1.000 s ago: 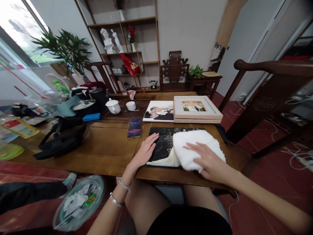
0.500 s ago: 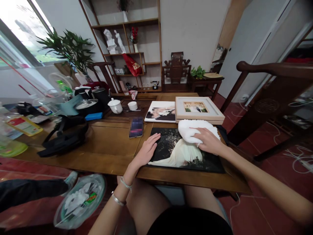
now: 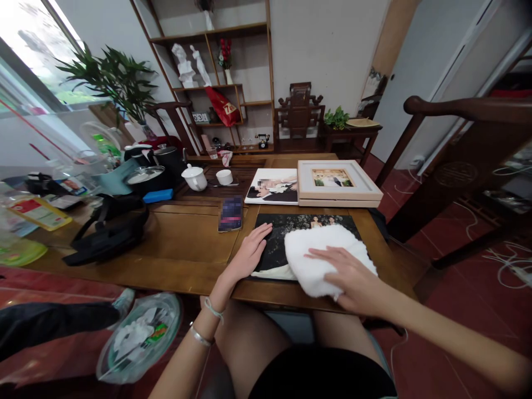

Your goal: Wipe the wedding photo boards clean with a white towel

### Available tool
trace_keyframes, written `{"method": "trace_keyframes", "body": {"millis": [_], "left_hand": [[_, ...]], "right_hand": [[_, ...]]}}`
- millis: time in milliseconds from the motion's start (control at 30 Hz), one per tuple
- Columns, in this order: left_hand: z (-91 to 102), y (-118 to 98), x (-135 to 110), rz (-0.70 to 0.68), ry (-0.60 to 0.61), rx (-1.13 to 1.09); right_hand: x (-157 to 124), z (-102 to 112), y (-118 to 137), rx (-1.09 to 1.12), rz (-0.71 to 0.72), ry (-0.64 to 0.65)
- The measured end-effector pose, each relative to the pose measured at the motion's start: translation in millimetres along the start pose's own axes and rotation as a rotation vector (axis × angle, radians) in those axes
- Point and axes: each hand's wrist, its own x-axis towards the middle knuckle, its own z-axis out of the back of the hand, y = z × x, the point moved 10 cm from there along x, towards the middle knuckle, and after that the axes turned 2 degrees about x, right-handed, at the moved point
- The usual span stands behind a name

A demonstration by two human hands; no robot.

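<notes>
A dark photo panel (image 3: 276,241) lies flat along the table's near edge, showing a pale gown and two figures near its top. My left hand (image 3: 248,252) rests on its left edge, fingers stretched out and holding nothing. With my right hand (image 3: 349,277) I hold a fluffy white cloth (image 3: 310,246) against the panel, my fingers laid over its top. The cloth hides much of the panel's lower right. Behind the panel are a white-edged photo print (image 3: 272,191) and a pale framed picture (image 3: 353,195).
Left of the panel lies a phone (image 3: 230,213). Farther back stand a white lidded cup (image 3: 194,178) and a small white bowl (image 3: 224,177). A black strap (image 3: 103,238) and a yellow-liquid bottle (image 3: 39,213) occupy the left. A lined bin (image 3: 139,338) and another person's leg (image 3: 54,327) are below.
My right hand and the cloth have moved from the panel's upper right toward its lower edge. The two figures now show; the gown is mostly covered. My left hand stays put.
</notes>
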Motion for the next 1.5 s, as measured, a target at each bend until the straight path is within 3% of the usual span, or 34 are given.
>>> {"method": "trace_keyframes", "body": {"millis": [200, 300, 400, 567, 633, 733, 933, 1033, 1133, 1267, 1400, 1500], "left_hand": [[-1.2, 1.0, -0.1, 0.009, 0.021, -0.001], [-1.6, 1.4, 0.0, 0.015, 0.025, 0.009], [-1.6, 0.9, 0.0, 0.016, 0.024, 0.018], [-1.8, 1.6, -0.1, 0.013, 0.022, 0.022], [-1.9, 2.0, -0.2, 0.009, 0.02, 0.02], [-2.0, 2.1, 0.0, 0.004, 0.02, 0.014], [-1.1, 0.1, -0.1, 0.005, 0.017, 0.0], [-0.7, -0.1, -0.3, 0.011, 0.015, -0.003], [-0.8, 0.5, -0.2, 0.022, 0.016, 0.004], [-0.9, -0.2, 0.3, 0.008, 0.012, 0.013], [-1.8, 2.8, 0.6, 0.007, 0.011, 0.016], [-2.0, 5.4, 1.1, 0.016, 0.008, 0.018]], "right_hand": [[15.3, 21.7, -96.7, -0.066, -0.123, -0.1], [18.8, 25.5, -117.6, -0.109, -0.199, -0.144], [22.0, 20.0, -93.7, -0.103, -0.19, -0.141], [25.8, -4.9, 2.9, 0.042, 0.017, 0.011], [27.8, -12.0, 27.4, 0.1, 0.101, 0.074], [35.3, -9.9, 17.2, 0.117, 0.097, 0.053], [35.1, 19.8, -84.4, -0.031, -0.135, -0.126], [19.0, 28.7, -109.7, -0.1, -0.21, -0.143], [1.1, 26.4, -97.2, -0.15, -0.217, -0.13], [-8.1, 10.9, -42.9, -0.113, -0.176, -0.08], [13.6, -9.0, 10.0, 0.021, -0.019, 0.027], [40.1, -12.8, 11.6, 0.076, 0.063, 0.036]]}}
